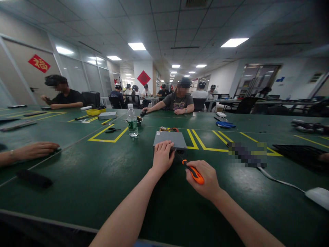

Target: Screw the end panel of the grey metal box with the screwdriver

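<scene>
A grey metal computer power supply [174, 139] sits on the green table in front of me, with a bundle of coloured wires [169, 129] at its far side. My left hand [162, 156] grips its near left part, fingers over the top and thumb down the near face. In my right hand [204, 180] is a screwdriver [196, 175] with an orange and black handle. Its shaft points up and left at the near face of the power supply, beside my left thumb. Whether the tip sits in a screw is too small to tell.
A water bottle [132, 121] stands beyond my left hand, before a metal bowl [139, 120]. Black pliers [112, 130] lie left of it. Another person's hand [42, 149] rests at left. Blue gloves [225, 125] and a white cable [280, 185] lie to the right. A co-worker [180, 99] sits opposite.
</scene>
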`<state>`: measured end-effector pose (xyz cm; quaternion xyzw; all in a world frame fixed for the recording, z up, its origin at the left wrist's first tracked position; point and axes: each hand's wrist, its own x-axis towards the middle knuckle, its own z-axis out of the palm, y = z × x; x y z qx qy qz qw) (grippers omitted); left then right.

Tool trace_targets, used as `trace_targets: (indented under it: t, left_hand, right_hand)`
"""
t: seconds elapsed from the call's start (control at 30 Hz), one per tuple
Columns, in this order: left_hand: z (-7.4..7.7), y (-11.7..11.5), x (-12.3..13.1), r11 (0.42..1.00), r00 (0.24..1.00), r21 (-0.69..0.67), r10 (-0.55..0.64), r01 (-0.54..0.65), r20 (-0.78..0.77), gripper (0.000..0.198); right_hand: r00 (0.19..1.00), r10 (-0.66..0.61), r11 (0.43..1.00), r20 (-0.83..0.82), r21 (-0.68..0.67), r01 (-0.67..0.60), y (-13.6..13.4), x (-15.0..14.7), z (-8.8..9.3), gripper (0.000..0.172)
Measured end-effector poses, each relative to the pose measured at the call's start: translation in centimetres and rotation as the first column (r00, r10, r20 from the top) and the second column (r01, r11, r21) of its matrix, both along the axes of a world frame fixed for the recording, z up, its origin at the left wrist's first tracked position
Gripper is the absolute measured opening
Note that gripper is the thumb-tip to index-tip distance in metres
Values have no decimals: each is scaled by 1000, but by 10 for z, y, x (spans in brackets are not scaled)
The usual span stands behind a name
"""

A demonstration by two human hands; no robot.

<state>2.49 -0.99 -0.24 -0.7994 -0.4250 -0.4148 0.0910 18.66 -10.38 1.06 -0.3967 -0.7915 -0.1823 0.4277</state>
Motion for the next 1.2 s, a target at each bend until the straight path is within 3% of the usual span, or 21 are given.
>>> trace_targets:
  t: [0.5, 0.77, 1.03, 1.2]
  left_hand:
    - [1, -1, 0, 1000, 1000, 4, -8, 8, 7, 31]
    - [0, -1, 1, 1000, 1000, 2, -6, 6, 13, 31]
    - [-1, 0, 0, 1000, 1000, 3, -7, 7, 6, 30]
    - [-1, 0, -1, 1000, 1000, 2, -15, 15, 0, 32]
  right_hand:
    - [999, -2, 1000, 45, 21, 1, -1, -1, 1, 11]
    - [937, -72, 997, 343, 14, 72, -10, -14, -3, 14]
    - [960, -55, 998, 273, -19, 63, -19, -15, -3, 26]
    - [954, -191, 980, 230, 93, 174, -18, -15, -3, 15]
